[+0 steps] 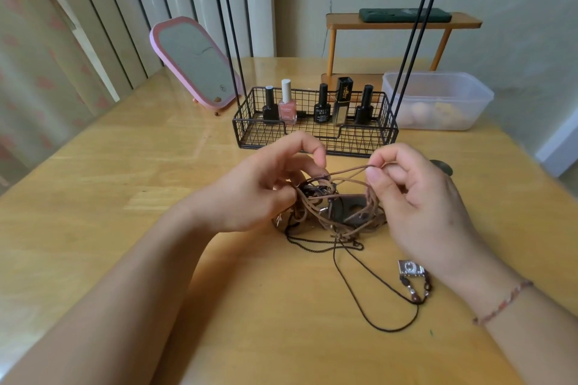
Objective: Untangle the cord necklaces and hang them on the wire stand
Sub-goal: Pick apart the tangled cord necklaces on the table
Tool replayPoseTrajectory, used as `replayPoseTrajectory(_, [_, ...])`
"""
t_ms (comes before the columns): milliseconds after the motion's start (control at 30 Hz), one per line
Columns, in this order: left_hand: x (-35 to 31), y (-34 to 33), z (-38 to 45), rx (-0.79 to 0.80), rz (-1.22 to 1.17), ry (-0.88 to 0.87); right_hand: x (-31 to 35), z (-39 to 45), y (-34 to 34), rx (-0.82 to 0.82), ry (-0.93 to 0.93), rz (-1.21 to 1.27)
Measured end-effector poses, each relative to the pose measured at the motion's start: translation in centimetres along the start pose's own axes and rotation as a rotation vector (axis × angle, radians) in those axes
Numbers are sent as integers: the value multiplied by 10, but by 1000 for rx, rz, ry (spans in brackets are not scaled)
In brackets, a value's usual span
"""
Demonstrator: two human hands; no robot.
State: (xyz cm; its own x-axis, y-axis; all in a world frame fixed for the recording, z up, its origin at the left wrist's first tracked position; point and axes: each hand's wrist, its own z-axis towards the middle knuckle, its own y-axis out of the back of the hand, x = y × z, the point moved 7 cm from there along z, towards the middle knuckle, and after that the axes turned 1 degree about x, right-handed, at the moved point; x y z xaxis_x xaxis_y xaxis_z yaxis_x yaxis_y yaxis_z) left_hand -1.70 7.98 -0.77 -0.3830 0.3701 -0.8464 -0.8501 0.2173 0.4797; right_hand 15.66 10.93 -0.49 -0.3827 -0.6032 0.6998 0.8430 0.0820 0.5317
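Note:
A tangle of brown and black cord necklaces (331,212) lies on the wooden table between my hands, with a dark pendant in the middle of it. My left hand (266,184) pinches the knot at its left side. My right hand (416,197) holds a loop of brown cord (347,172) between thumb and forefinger, pulled up and to the right. A thin black cord (353,297) trails toward me and ends at a silver square pendant (410,269). The black wire stand (316,134) rises just behind my hands; its uprights run out of the top of the view.
The stand's basket holds several nail polish bottles (287,105). A pink mirror (195,62) leans at the back left. A clear plastic tub (438,100) sits at the back right, with a small orange shelf (403,25) behind it. A wall lies beyond the table.

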Motion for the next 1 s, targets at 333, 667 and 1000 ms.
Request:
replayPoseTrajectory(333, [5, 3, 2, -14, -45, 55, 8, 0, 8, -55, 124, 62])
replayPoseTrajectory(667, [4, 4, 1, 14, -469, 43, 0, -3, -10, 66, 66, -198])
replayPoseTrajectory(1000, [13, 3, 5, -138, -475, 114, -3, -3, -10, 77, -17, -121])
